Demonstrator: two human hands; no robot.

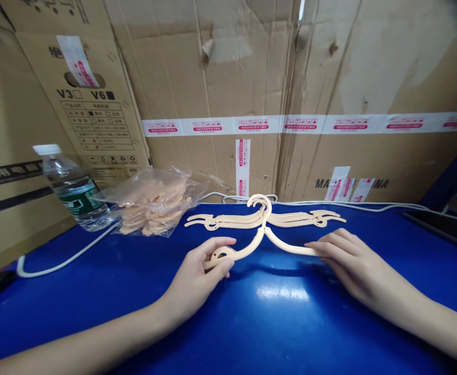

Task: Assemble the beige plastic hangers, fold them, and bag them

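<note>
A cream-coloured clothes hanger [287, 248] is held up above the blue table, its hook pointing up and away from me. My left hand [208, 265] pinches the left arm of the hanger near its notched end, thumb in front and fingers behind. The tip of the right arm is hidden in my right hand [349, 260], whose fingers close over it. Just behind lie several more cream hangers [236, 221], stacked flat with their hooks together and their arms spread left and right.
A clear plastic bag [152, 203] full of cream-coloured pieces lies at the back left. Beside it a water bottle [76, 190] leans slightly. White cables [369, 207] run along the back of the blue table [232, 333]. Large cardboard boxes [213, 78] stand behind; a dark flat object [443, 229] is at right.
</note>
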